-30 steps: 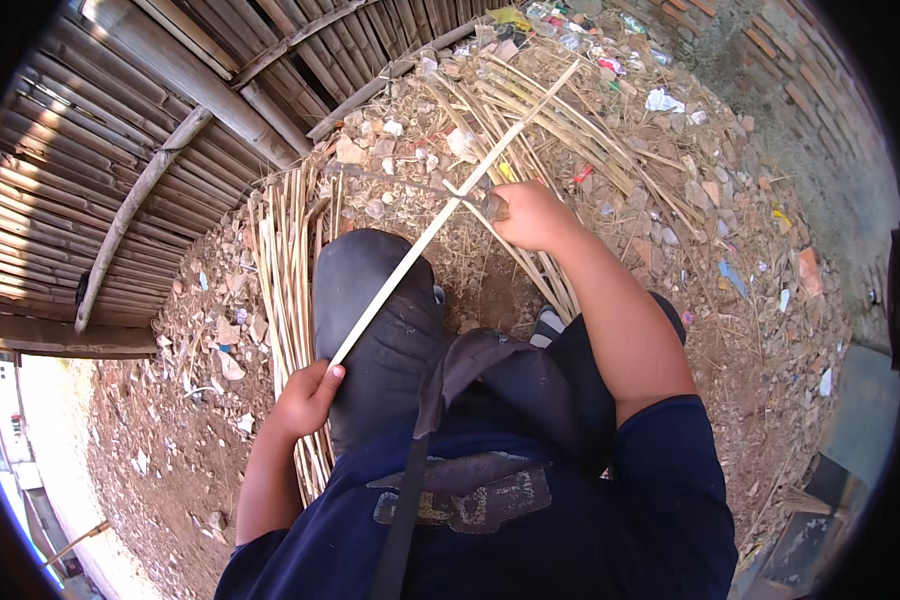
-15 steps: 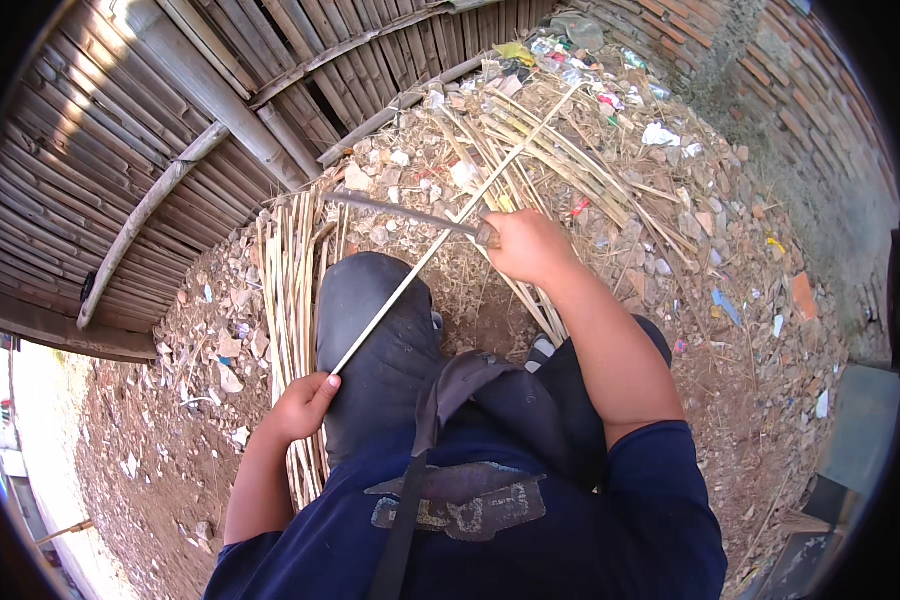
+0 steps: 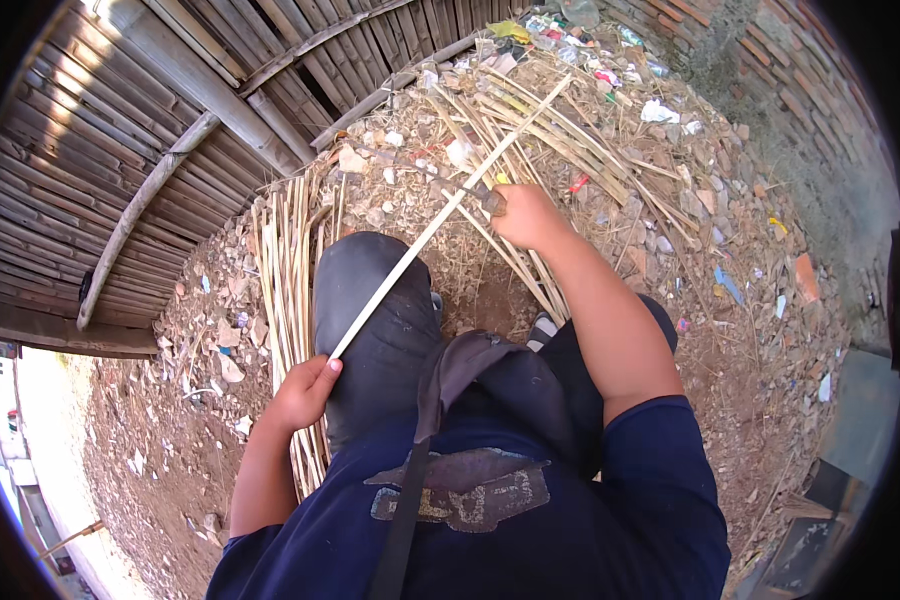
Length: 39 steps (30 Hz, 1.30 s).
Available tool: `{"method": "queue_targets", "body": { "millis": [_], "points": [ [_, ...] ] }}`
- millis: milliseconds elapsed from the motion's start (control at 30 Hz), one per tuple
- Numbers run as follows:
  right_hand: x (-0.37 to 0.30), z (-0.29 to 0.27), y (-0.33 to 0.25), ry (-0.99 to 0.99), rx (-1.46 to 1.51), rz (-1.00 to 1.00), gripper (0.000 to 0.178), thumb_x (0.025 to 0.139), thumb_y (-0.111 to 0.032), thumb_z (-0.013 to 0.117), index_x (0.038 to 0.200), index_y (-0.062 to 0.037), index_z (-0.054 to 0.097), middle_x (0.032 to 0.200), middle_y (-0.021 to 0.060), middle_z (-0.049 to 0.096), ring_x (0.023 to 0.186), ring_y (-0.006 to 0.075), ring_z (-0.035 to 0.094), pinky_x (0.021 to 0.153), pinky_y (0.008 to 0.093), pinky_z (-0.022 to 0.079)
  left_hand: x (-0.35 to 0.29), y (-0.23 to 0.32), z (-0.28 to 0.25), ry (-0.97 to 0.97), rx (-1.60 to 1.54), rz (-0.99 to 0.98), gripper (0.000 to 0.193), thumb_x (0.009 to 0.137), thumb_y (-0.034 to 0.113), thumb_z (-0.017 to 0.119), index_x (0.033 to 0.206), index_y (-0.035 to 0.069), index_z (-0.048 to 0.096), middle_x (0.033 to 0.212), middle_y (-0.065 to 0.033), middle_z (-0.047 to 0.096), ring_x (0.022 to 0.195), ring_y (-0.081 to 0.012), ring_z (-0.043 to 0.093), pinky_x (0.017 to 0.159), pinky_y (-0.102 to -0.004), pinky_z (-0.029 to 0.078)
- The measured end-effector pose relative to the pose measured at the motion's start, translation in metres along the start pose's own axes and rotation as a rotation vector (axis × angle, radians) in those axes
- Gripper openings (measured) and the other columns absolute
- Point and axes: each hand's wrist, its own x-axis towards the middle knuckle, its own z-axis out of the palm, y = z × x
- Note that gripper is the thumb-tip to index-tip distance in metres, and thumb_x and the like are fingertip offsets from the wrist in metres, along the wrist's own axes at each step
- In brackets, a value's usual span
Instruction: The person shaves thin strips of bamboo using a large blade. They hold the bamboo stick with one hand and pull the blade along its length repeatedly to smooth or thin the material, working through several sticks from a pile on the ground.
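A long pale bamboo strip slants from my left knee up and away to the right. My left hand pinches its near end beside the left thigh. Closed around the short handle of a long-bladed knife is my right hand, in front of my knees. The blade points left and crosses the strip near the fist; motion blurs its far part. Left of my leg lies a bundle of split bamboo strips.
More bamboo strips lie fanned out ahead on ground strewn with stones and litter. A bamboo-slat wall stands at the left and a brick wall at the right. My feet are partly hidden beneath me.
The bamboo strip has turned to show a broader face. My right hand and the knife have shifted slightly away, and the blade is tilted more steeply and blurred. My left hand keeps its pinch.
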Motion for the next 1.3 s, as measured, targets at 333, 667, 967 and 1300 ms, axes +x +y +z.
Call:
{"method": "queue_targets", "body": {
  "millis": [333,667,967,1300],
  "points": [
    [0.008,-0.013,0.007,0.033,0.078,0.066,0.023,0.081,-0.016,0.067,0.102,-0.0099,0.07,0.093,0.0189,0.072,0.092,0.0395,0.071,0.081,0.0506,0.056,-0.004,-0.01,-0.001,-0.01,0.023,0.039,0.053,0.108,0.045,0.05,0.079,0.001,0.055,0.067,-0.0019,0.05,0.067,-0.014,0.046,0.063,-0.0348,0.043],
    [-0.008,-0.026,-0.023,-0.024,-0.199,-0.139,0.023,0.081,-0.016,0.068,0.102,-0.0098,0.07,0.091,0.0191,0.072,0.088,0.0384,0.071,0.08,0.049,0.056,-0.003,-0.022,-0.004,-0.007,0.036,0.025,0.053,0.108,0.045,0.051,0.084,-0.001,0.06,0.068,-0.0019,0.052,0.069,-0.0132,0.047,0.064,-0.0353,0.044],
    [-0.013,-0.025,-0.032,0.034,-0.094,-0.035,0.027,0.08,-0.016,0.069,0.105,-0.0096,0.071,0.088,0.0184,0.072,0.084,0.0369,0.071,0.077,0.0481,0.057,-0.009,-0.017,-0.004,0.023,0.036,0.001,0.049,0.108,0.043,0.052,0.083,0.001,0.059,0.069,-0.0007,0.052,0.069,-0.0127,0.047,0.064,-0.0338,0.044],
    [-0.002,-0.031,-0.004,0.159,-0.09,0.033,0.023,0.079,-0.017,0.069,0.101,-0.0115,0.069,0.088,0.0181,0.071,0.086,0.0393,0.07,0.078,0.051,0.056,-0.003,-0.016,-0.002,0.042,0.023,0.05,0.05,0.109,0.042,0.05,0.083,0.001,0.059,0.07,0.0007,0.052,0.07,-0.0115,0.047,0.065,-0.0331,0.044]
  ]
}}
